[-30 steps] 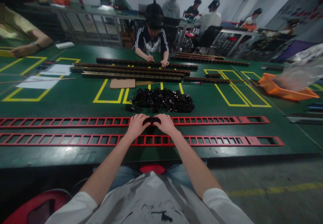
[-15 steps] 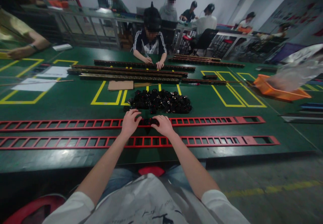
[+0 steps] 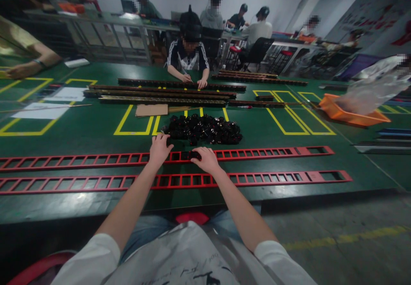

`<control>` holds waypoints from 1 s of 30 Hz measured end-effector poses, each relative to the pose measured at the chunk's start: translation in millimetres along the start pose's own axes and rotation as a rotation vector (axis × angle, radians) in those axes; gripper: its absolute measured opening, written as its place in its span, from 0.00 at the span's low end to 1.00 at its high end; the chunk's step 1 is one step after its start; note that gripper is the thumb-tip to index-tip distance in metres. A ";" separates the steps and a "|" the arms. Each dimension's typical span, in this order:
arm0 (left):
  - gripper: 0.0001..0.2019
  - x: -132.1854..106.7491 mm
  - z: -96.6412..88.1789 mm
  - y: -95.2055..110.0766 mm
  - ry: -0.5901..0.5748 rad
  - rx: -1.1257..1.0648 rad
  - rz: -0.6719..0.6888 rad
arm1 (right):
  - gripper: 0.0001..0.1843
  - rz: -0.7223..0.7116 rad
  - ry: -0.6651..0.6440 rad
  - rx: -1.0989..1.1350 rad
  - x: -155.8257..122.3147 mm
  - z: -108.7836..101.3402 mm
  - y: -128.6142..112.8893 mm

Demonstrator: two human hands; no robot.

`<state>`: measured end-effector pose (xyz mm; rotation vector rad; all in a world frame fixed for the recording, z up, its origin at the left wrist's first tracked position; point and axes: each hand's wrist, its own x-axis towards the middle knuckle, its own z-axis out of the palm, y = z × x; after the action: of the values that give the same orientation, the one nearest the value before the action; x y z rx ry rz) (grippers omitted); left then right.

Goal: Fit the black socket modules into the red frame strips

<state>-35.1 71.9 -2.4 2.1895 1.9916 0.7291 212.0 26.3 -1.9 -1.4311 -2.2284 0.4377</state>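
Two long red slotted strips lie across the green table, the far strip (image 3: 257,152) and the near strip (image 3: 272,177). Behind them sits a pile of small black parts (image 3: 205,129). My right hand (image 3: 207,159) rests on the far strip, fingers curled and pressed on a black part (image 3: 192,155) seated in its slots. My left hand (image 3: 159,148) reaches past the far strip to the pile's near left corner, its fingers curled over a loose black part (image 3: 168,140).
Long dark strips (image 3: 167,92) and a cardboard piece (image 3: 151,110) lie beyond the pile. An orange tray (image 3: 353,116) sits at the right, white papers (image 3: 41,110) at the left. A person (image 3: 188,58) works across the table; another person's arm (image 3: 28,64) rests far left.
My left hand left the black part in the far strip and moved up and left to the pile's corner. My right hand stayed pressing on the strip.
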 end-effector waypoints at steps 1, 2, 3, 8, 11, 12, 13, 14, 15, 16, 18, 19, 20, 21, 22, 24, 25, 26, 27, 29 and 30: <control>0.19 1.4 -1.4 1.0 -0.001 0.027 -0.004 | 0.18 0.004 -0.003 0.000 0.1 -0.1 0.1; 0.19 2.6 -2.8 2.2 0.000 0.054 -0.008 | 0.18 0.009 -0.005 0.000 0.2 -0.3 0.3; 0.19 3.7 -4.1 3.3 0.004 0.080 -0.015 | 0.18 0.011 -0.007 0.001 0.2 -0.4 0.4; 0.19 7.3 -11.4 5.5 0.007 0.125 -0.113 | 0.18 -0.003 -0.006 0.011 0.0 -0.5 1.4; 0.20 6.0 -16.9 3.2 0.030 0.053 -0.144 | 0.18 0.001 -0.006 0.006 -0.1 0.2 1.8; 0.21 4.7 -18.3 2.0 0.048 0.012 -0.142 | 0.18 0.003 -0.009 0.005 0.0 0.4 1.8; 0.22 2.8 -19.2 0.7 0.063 -0.043 -0.133 | 0.18 0.005 -0.011 0.004 0.1 0.6 1.8; 0.23 0.4 -19.4 -0.6 0.070 -0.117 -0.119 | 0.18 0.007 -0.013 0.003 0.1 0.6 1.7; 0.24 -2.4 -19.0 -1.9 0.068 -0.218 -0.106 | 0.18 0.009 -0.014 0.002 0.2 0.5 1.5; 0.25 -5.7 -17.8 -3.0 0.056 -0.346 -0.098 | 0.18 0.009 -0.014 0.001 0.3 0.4 1.3; 0.27 -13.2 -14.0 -4.5 0.006 -0.643 -0.109 | 0.19 0.006 -0.013 0.001 0.5 0.0 0.9; 0.27 -17.3 -11.9 -4.9 -0.023 -0.778 -0.127 | 0.19 0.005 -0.012 0.000 0.6 -0.1 0.8; 0.28 -21.4 -10.0 -5.1 -0.051 -0.889 -0.150 | 0.19 0.005 -0.012 0.000 0.7 -0.2 0.8; 0.29 -25.4 -8.5 -5.1 -0.070 -0.974 -0.177 | 0.19 0.006 -0.013 -0.001 0.8 -0.2 0.8; 0.30 -29.2 -7.6 -4.8 -0.078 -1.038 -0.206 | 0.18 0.006 -0.014 -0.001 0.8 0.0 0.9; 0.30 -35.6 -8.1 -4.0 -0.069 -1.144 -0.255 | 0.18 0.007 -0.016 0.000 0.8 0.5 1.3; 0.30 -38.0 -9.2 -3.6 -0.060 -1.192 -0.268 | 0.18 0.006 -0.015 0.001 0.8 0.7 1.4; 0.29 -39.7 -10.8 -3.2 -0.056 -1.235 -0.275 | 0.18 0.004 -0.013 0.003 0.6 0.9 1.5; 0.27 -40.7 -12.5 -2.9 -0.059 -1.268 -0.275 | 0.18 0.001 -0.011 0.003 0.5 1.0 1.5; 0.22 -40.7 -15.6 -2.9 -0.062 -1.291 -0.270 | 0.18 -0.004 -0.004 0.004 0.1 0.9 1.3; 0.19 -39.9 -16.6 -3.2 -0.049 -1.269 -0.269 | 0.18 -0.007 -0.001 0.005 0.0 0.7 1.1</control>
<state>-46.1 30.1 -0.2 1.1281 1.1281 1.3360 212.4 26.7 -3.0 -1.4207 -2.2305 0.4415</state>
